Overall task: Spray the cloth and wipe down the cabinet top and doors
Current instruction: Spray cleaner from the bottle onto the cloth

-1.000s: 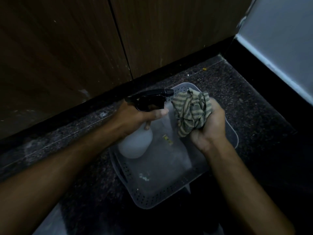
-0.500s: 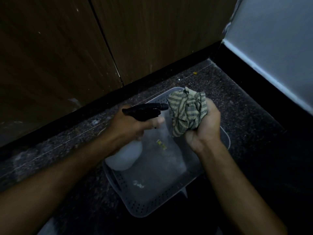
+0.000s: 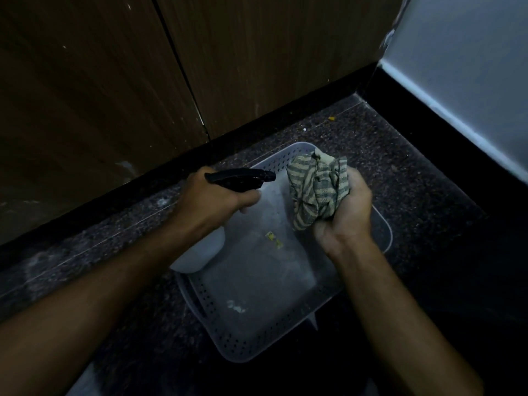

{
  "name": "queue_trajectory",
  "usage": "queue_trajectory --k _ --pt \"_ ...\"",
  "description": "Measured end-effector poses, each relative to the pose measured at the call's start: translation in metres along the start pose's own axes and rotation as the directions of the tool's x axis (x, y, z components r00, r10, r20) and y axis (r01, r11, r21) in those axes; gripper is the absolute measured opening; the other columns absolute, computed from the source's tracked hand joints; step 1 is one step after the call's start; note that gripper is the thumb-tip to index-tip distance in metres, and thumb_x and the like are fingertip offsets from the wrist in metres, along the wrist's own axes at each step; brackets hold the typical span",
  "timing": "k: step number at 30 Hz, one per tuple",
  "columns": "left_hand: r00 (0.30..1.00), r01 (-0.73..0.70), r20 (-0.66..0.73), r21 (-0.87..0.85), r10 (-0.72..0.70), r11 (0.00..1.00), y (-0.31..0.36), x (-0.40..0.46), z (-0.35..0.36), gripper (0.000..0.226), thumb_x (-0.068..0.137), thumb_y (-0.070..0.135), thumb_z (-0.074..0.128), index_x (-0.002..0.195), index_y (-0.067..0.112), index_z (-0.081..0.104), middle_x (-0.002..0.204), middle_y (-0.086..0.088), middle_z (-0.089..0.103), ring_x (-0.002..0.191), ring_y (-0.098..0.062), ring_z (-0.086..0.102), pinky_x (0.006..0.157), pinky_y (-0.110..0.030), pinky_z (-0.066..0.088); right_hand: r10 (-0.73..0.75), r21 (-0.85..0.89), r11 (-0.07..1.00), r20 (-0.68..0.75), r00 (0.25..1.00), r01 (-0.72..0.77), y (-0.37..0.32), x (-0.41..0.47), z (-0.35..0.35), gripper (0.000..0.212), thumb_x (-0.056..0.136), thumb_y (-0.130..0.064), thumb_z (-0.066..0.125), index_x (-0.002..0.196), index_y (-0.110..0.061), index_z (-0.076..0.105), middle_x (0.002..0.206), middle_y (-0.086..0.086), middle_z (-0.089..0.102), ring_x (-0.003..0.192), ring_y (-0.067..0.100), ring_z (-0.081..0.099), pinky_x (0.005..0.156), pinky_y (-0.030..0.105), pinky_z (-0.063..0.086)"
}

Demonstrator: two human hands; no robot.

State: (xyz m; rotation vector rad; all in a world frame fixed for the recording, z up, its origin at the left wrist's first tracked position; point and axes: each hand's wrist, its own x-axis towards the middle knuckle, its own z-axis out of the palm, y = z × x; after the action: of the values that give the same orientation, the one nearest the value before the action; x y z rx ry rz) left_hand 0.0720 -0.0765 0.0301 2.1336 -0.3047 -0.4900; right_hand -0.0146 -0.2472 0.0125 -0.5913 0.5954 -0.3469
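In front of you stand the dark brown wood-grain cabinet doors (image 3: 114,81), two panels split by a thin vertical seam, rising from a black plinth strip at the floor. To the right, a pale grey-blue wall (image 3: 463,81) meets the same black skirting in the corner. Below them spreads the dark speckled granite floor (image 3: 385,167), dusted with pale smudges on the left and dotted with a tiny orange crumb near the corner. On that floor, under your hands, sits the translucent grey plastic basket with perforated sides (image 3: 257,332); a small yellow scrap and a few whitish flecks lie on its bottom. Your left hand (image 3: 211,201) is wrapped firmly round the neck of the white spray bottle with a black trigger head (image 3: 240,180), one finger curled at the trigger, the nozzle pointing right toward the cloth and stopping just short of it; the bottle's pale body hangs below your wrist over the basket's left rim. Your right hand (image 3: 347,212) is clenched round the crumpled green-and-cream striped cloth (image 3: 315,187), held bunched above the basket's far right corner, its folds facing the nozzle.
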Motion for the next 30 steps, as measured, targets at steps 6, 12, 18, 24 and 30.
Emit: queue_trajectory --k 6,12,18,24,30 --pt "0.998 -0.015 0.056 -0.032 0.017 0.999 0.005 -0.003 -0.002 0.027 0.08 0.032 0.08 0.064 0.012 0.072 0.061 -0.008 0.069 0.039 -0.016 0.053 0.044 -0.025 0.044 0.005 0.008 1.0 -0.006 1.0 -0.005 0.0 0.0 0.0 0.038 0.099 -0.025 0.04 0.092 -0.005 0.071 0.087 0.01 0.071 0.082 0.022 0.069 0.077 0.033 0.058" --pt "0.996 -0.017 0.089 0.027 0.015 0.999 0.009 -0.012 0.004 0.03 0.079 0.018 0.08 0.054 0.013 0.064 0.039 0.002 0.055 0.033 -0.005 0.05 0.042 -0.026 0.044 0.017 0.01 1.0 0.007 1.0 -0.017 0.0 0.0 0.0 0.04 0.1 -0.026 0.038 0.093 -0.004 0.071 0.085 0.01 0.072 0.08 0.021 0.069 0.072 0.031 0.059" --pt "0.998 0.009 0.058 0.047 -0.011 0.999 0.011 -0.018 0.001 0.029 0.077 0.022 0.082 0.053 0.018 0.065 0.036 0.009 0.054 0.032 -0.001 0.049 0.043 -0.023 0.041 0.003 0.021 1.0 -0.024 1.0 -0.003 -0.001 0.001 0.001 0.039 0.099 -0.026 0.041 0.092 -0.005 0.072 0.087 0.011 0.073 0.083 0.023 0.071 0.077 0.034 0.059" --pt "0.982 0.13 -0.141 0.003 -0.128 0.991 0.011 -0.01 -0.003 0.026 0.07 0.027 0.084 0.056 0.018 0.065 0.042 0.008 0.059 0.038 -0.003 0.055 0.043 -0.02 0.041 -0.014 0.028 1.0 -0.024 1.0 0.014 -0.002 0.0 0.003 0.037 0.099 -0.025 0.041 0.091 -0.005 0.071 0.083 0.009 0.073 0.079 0.021 0.071 0.073 0.032 0.059" --pt "0.95 0.179 -0.246 -0.075 -0.192 0.981 0.019 -0.005 -0.003 0.027 0.065 0.027 0.085 0.076 0.017 0.063 0.07 -0.003 0.068 0.06 -0.02 0.065 0.054 -0.035 0.054 0.0 -0.011 1.0 -0.004 1.0 0.0 0.0 -0.003 0.005 0.038 0.1 -0.025 0.04 0.092 -0.006 0.073 0.084 0.009 0.074 0.083 0.021 0.071 0.077 0.034 0.058"
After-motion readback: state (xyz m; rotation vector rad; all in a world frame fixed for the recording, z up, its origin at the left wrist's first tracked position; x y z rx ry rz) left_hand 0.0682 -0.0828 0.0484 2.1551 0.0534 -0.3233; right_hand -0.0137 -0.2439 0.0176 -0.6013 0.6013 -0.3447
